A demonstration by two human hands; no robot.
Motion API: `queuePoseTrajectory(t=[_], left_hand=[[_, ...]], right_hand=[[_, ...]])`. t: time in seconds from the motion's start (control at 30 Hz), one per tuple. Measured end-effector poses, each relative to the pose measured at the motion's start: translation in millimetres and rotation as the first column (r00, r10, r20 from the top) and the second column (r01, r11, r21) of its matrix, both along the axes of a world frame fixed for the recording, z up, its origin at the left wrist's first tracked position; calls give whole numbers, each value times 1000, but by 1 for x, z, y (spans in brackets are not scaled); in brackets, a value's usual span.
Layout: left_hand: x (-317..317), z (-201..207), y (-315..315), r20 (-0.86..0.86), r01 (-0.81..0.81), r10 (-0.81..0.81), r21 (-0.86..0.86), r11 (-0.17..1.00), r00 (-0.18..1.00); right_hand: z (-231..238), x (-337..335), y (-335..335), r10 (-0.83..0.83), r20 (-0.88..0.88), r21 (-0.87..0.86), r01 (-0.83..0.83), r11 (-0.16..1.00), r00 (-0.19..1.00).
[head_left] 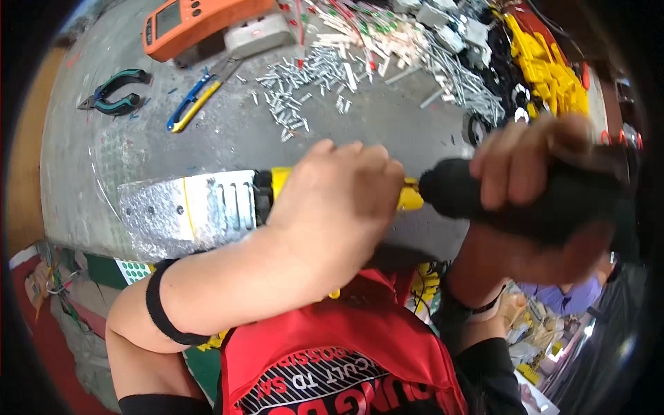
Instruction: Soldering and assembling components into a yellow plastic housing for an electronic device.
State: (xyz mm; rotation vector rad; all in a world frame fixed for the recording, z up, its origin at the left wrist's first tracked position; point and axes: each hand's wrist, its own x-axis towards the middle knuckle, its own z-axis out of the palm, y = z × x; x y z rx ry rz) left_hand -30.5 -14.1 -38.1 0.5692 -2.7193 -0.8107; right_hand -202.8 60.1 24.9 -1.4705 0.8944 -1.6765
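My left hand point(339, 197) is wrapped over the yellow part of a long device. To its left, a black collar and a ribbed silver metal section point(162, 207) of that device lie over the table. A yellow end point(410, 195) pokes out on the right of the fist. My right hand point(519, 166) grips a black power screwdriver point(453, 188), blurred by motion. Its front end points left and meets or nearly meets the yellow end; I cannot tell whether they touch. Most of the device's yellow middle is hidden under my left fingers.
Pliers point(117, 92), blue-and-yellow cutters point(197, 97) and an orange meter point(200, 24) lie at the far left. Loose screws point(297, 86) are heaped at the back, with long screws point(463, 79) and yellow plastic parts point(546, 62) to the right. A person in purple point(574, 294) shows at lower right.
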Motion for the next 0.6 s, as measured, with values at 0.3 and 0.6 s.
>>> queuePoseTrajectory(t=[0.3, 0.6], left_hand=[[-4, 0, 3, 4, -53, 53, -7, 999, 999], [-1, 1, 4, -6, -24, 23, -58, 998, 1000]], right_hand=[[-4, -5, 16, 5, -36, -13, -6, 1000, 999], [-6, -7, -2, 167, -60, 47, -164, 985, 984]])
